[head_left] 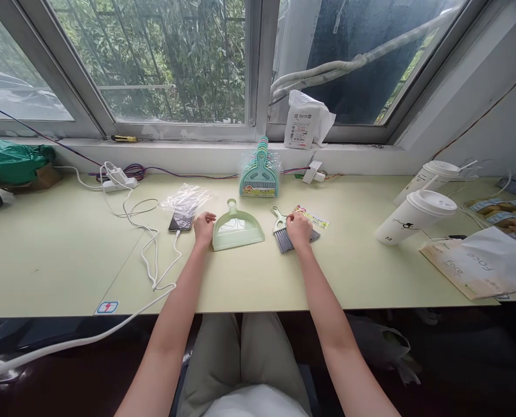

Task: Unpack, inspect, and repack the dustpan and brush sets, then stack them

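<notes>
A pale green dustpan (238, 230) lies on the table with its handle pointing away from me. Beside its left edge rests my left hand (204, 227), its fingers loosely bent and apart; whether they touch the rim is hard to make out. My right hand (299, 228) is closed over the top of a small green brush (282, 239) with grey bristles, lying to the right of the dustpan. A printed card label (317, 220) sticks out behind that hand. Farther back stands a wrapped stack of green dustpan-and-brush sets (260, 174).
A phone (180, 221) with a white charging cable (153, 255) and clear plastic wrap (187, 198) lie left. Two white cups (416, 217) and a paper bag (479, 263) stand right. Behind are a power strip (119, 182) and a tissue pack (303, 126) on the sill.
</notes>
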`<action>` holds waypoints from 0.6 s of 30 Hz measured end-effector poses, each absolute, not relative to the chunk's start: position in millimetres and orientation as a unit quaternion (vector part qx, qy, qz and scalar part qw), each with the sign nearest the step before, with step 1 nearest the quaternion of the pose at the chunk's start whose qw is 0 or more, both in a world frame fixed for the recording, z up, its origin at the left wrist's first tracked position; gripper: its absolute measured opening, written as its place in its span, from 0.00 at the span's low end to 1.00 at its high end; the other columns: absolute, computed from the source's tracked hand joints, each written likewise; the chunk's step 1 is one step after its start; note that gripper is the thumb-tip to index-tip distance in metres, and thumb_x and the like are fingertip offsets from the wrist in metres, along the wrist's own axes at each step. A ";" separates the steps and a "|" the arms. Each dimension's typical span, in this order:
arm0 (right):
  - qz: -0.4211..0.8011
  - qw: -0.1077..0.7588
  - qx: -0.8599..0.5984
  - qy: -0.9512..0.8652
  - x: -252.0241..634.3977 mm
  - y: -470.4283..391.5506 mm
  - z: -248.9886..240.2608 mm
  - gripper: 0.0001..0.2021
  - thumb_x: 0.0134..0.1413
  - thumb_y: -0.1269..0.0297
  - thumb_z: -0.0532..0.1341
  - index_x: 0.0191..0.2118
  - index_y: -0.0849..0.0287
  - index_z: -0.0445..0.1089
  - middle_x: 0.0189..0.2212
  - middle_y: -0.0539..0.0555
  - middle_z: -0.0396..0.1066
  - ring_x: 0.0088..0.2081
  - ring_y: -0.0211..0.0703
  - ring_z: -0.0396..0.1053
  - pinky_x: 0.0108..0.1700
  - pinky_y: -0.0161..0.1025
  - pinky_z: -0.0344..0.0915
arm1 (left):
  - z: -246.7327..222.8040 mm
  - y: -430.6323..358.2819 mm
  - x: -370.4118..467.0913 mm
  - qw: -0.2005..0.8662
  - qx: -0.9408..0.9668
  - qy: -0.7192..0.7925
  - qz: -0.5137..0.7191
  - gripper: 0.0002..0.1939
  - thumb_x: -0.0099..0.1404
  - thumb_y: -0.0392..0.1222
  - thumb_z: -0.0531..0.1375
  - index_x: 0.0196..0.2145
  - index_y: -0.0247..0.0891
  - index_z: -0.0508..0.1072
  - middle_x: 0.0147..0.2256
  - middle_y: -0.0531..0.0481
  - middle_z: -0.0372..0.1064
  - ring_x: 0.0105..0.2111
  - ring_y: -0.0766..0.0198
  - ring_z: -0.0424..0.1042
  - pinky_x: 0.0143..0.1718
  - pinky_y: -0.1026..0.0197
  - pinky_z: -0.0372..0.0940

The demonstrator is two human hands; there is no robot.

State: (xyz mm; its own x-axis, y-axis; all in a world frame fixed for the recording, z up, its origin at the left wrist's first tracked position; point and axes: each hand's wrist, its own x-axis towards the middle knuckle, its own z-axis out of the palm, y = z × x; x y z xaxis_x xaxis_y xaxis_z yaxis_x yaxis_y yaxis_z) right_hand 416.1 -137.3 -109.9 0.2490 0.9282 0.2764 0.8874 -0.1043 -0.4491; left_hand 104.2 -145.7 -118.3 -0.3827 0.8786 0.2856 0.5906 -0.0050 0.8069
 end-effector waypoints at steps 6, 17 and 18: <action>0.041 0.248 -0.743 -0.620 414.4 -137.4 -110.9 0.13 0.58 0.66 0.50 0.39 0.58 0.72 0.43 0.60 0.72 0.47 0.52 0.64 0.45 0.44 0.53 | -125.5 -140.9 100.9 0.157 0.531 0.676 0.487 0.14 0.49 0.27 0.53 0.30 0.38 0.74 0.31 0.49 0.75 0.33 0.62 0.74 0.41 0.61 0.68; 0.026 0.209 -0.742 -0.636 412.8 -137.1 -112.2 0.15 0.52 0.54 0.60 0.41 0.57 0.74 0.44 0.61 0.72 0.49 0.55 0.61 0.49 0.49 0.50 | -115.5 -144.2 104.9 0.119 0.556 0.691 0.447 0.14 0.47 0.26 0.53 0.28 0.38 0.74 0.27 0.50 0.75 0.30 0.61 0.74 0.42 0.60 0.67; 0.025 0.205 -0.746 -0.632 413.1 -137.4 -110.9 0.16 0.52 0.54 0.60 0.41 0.58 0.74 0.44 0.62 0.72 0.49 0.55 0.62 0.49 0.49 0.50 | -113.7 -144.8 105.5 0.116 0.561 0.693 0.437 0.14 0.47 0.26 0.53 0.27 0.38 0.74 0.27 0.50 0.75 0.29 0.61 0.74 0.42 0.59 0.66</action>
State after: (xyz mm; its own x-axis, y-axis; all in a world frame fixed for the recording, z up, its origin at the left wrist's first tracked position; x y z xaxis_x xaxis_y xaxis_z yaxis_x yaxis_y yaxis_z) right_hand 413.1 -137.4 -110.9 0.1987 0.9546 0.2218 0.9338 -0.1157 -0.3386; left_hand 105.5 -144.8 -113.7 -0.3433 0.8797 0.3291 0.6768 -0.0113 0.7361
